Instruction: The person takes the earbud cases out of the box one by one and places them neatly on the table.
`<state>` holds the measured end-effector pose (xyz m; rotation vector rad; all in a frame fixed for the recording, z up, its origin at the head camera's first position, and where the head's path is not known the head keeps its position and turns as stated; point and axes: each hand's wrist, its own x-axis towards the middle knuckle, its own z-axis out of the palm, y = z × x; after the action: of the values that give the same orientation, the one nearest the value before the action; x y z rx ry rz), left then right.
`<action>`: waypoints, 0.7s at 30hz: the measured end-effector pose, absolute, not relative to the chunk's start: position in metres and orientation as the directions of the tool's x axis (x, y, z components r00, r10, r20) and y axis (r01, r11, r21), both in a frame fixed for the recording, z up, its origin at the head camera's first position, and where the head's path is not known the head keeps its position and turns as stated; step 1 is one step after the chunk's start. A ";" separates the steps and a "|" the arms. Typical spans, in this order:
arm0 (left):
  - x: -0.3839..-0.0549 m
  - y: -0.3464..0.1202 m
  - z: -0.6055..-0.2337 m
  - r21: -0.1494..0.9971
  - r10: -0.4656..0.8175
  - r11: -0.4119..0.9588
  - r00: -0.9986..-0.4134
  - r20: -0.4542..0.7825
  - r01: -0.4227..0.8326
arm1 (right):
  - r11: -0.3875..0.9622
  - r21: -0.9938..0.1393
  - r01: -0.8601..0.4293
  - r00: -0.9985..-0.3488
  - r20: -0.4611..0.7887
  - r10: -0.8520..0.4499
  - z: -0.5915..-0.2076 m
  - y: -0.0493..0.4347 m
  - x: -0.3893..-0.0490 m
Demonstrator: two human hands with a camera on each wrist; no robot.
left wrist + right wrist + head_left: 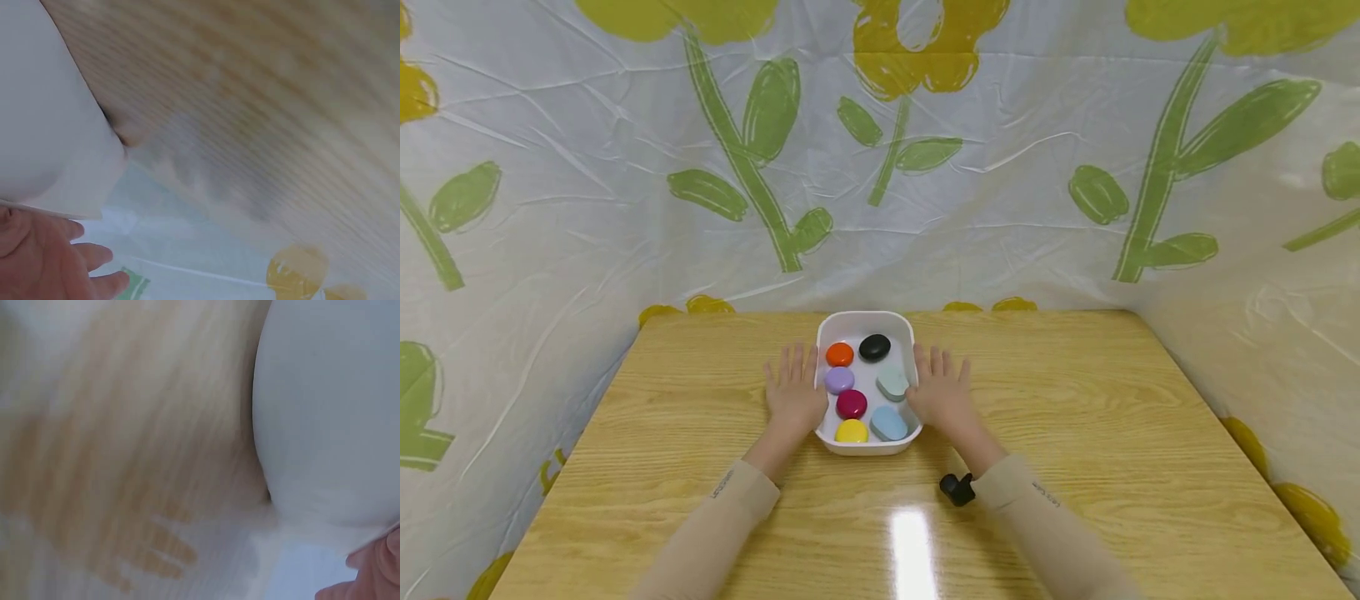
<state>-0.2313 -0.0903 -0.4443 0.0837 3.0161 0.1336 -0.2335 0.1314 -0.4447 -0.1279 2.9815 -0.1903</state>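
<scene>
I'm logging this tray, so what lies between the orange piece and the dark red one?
In the head view, a lilac piece lies between the orange piece and the dark red piece.

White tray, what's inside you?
Seven smooth pebble-like pieces: orange, black, lilac, pale green, crimson, light blue and yellow. Whatever's under them is covered; the white tray's rim hides yellow's near edge.

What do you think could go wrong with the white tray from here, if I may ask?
The pebble-like pieces could slide and knock together if the white tray tilts. It might also slip if lifted, since the left hand and right hand are at its sides with straight fingers.
</scene>
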 end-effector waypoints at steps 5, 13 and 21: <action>-0.215 -0.106 -0.447 0.084 0.056 0.995 -0.994 -0.098 0.048 | 0.992 -0.101 -0.082 -0.988 -0.121 -0.094 -0.446 0.117 -0.216; -0.185 -0.129 -0.451 0.090 0.065 0.994 -0.997 -0.042 0.061 | 0.985 -0.148 -0.091 -0.989 -0.103 -0.107 -0.445 0.095 -0.187; -0.155 -0.141 -0.446 0.140 0.061 0.988 -0.998 -0.010 0.059 | 0.978 -0.173 -0.118 -0.986 -0.096 -0.136 -0.443 0.082 -0.164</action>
<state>-0.1548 -0.1406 -0.4458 0.0947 3.1183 0.2194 -0.1636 0.0824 -0.4425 -0.1940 3.0176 -0.2547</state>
